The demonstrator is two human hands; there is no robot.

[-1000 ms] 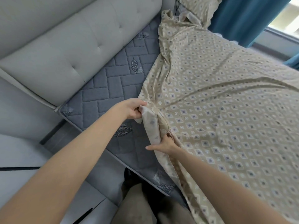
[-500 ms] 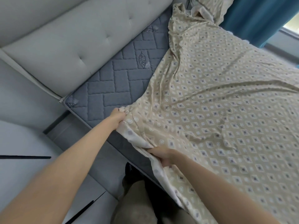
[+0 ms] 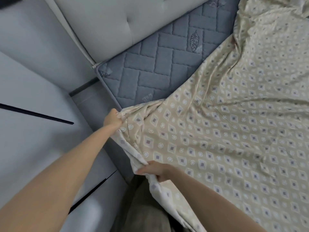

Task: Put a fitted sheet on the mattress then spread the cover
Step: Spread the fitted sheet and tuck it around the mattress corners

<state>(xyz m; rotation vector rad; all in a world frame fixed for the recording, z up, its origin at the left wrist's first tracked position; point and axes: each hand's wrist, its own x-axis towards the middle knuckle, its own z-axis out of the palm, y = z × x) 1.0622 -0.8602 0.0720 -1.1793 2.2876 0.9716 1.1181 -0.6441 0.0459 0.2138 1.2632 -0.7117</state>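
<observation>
At the mattress's near edge, both hands clenched the hem of the beige fitted sheet [image 3: 225, 131].

The sheet, printed with small grey diamonds and pale rings, lay rumpled across most of the grey quilted mattress [image 3: 150, 69], leaving the corner by the headboard bare. The left hand [image 3: 112, 120] gripped a bunched fold at the edge; the right hand [image 3: 154, 170] pinched the hem nearer the person. A pale tufted headboard [image 3: 117, 22] stood behind, light floor [image 3: 33, 139] beside.

Both bare arms reach forward. The left hand [image 3: 112, 121] is fisted on the fitted sheet [image 3: 217, 139] edge at the mattress side; the right hand [image 3: 154, 170] pinches that edge nearer the body.
</observation>
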